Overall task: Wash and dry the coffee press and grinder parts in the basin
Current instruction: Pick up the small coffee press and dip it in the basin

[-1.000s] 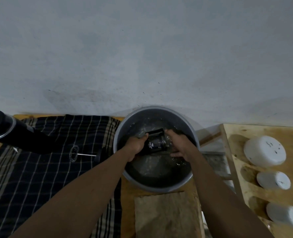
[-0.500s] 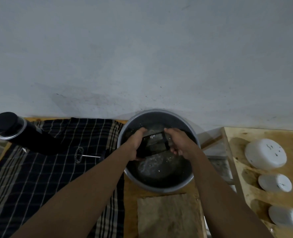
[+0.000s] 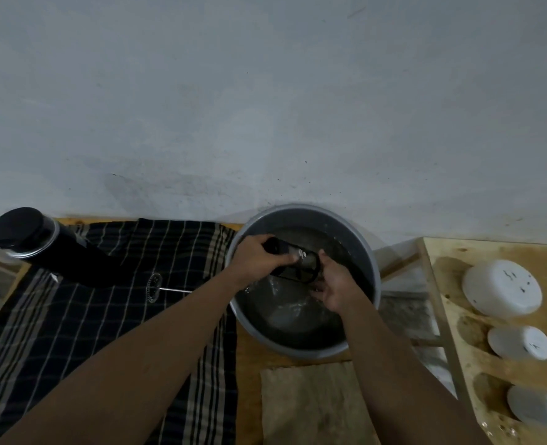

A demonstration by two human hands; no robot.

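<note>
A grey metal basin (image 3: 366,252) with water stands against the wall. My left hand (image 3: 256,256) grips the glass coffee press carafe (image 3: 299,263) with its black frame, holding it on its side above the water. My right hand (image 3: 334,285) is at the carafe's right, open end, fingers spread over the water; whether it touches the carafe is unclear. On the dark checked cloth (image 3: 82,319) to the left lie the plunger with its mesh disc (image 3: 155,287) and a tall black cylinder with a metal rim (image 3: 25,234).
A folded brown cloth (image 3: 313,403) lies in front of the basin on the wooden table. Three white upturned bowls (image 3: 501,289) sit on a wooden board at the right. The grey wall rises straight behind the basin.
The carafe has been lifted out of the water and turned on its side. My right hand has slid off it to its right end, lower down.
</note>
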